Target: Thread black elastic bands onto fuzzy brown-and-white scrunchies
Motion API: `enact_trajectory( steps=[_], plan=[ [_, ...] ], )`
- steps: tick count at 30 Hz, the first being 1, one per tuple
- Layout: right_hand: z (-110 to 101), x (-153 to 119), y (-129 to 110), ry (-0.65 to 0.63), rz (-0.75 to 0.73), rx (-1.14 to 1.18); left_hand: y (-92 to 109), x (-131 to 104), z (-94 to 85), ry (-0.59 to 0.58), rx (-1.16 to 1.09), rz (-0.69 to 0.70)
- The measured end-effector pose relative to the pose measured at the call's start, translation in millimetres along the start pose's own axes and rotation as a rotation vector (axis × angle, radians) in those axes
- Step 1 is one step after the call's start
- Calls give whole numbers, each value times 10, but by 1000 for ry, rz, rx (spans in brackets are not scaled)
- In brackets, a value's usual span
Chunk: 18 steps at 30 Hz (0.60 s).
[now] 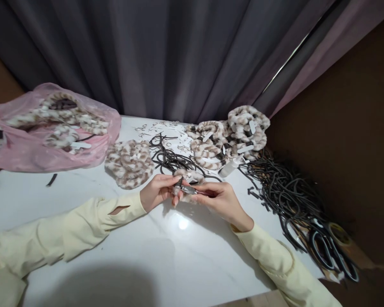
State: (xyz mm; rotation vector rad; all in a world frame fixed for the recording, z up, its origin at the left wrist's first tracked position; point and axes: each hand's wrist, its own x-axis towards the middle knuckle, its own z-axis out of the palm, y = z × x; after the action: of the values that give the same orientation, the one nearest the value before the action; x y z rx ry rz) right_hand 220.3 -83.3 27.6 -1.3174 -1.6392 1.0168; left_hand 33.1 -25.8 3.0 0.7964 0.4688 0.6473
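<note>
In front of me, a small furry loop [194, 175] in white and brown is held up over the white table. My left hand [158, 191] pinches it at a dark band on its left side. My right hand [220, 199] is closed with thumb and fingers on a flat grey tag-like piece [188, 189] at the loop's middle. My fingers hide part of the loop, and how the grey piece meets the dark band cannot be made out. Right behind the hands lies a bunch of black cords [171, 160].
A pile of furry loops [131, 164] lies left of the cords. Tagged furry loops [248, 125] are heaped at the back right, by a white bottle [229, 167]. A pink bag [92, 155] stands left. Black cords [281, 187] and scissors [321, 251] lie along the right edge.
</note>
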Motion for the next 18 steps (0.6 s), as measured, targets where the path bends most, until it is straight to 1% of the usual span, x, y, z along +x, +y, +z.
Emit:
enact_trajectory(
  steps=[5, 11, 13, 18],
  plan=[
    [9, -1, 1, -9, 16, 50, -9, 5, 7, -8, -4, 1],
    [9, 35, 1, 53, 141, 141, 7, -7, 23, 32, 11, 16],
    [17, 43, 6, 68, 168, 152, 12, -9, 29, 28, 30, 22],
    [67, 35, 17, 102, 149, 124, -4, -7, 28, 42, 72, 43]
  ],
)
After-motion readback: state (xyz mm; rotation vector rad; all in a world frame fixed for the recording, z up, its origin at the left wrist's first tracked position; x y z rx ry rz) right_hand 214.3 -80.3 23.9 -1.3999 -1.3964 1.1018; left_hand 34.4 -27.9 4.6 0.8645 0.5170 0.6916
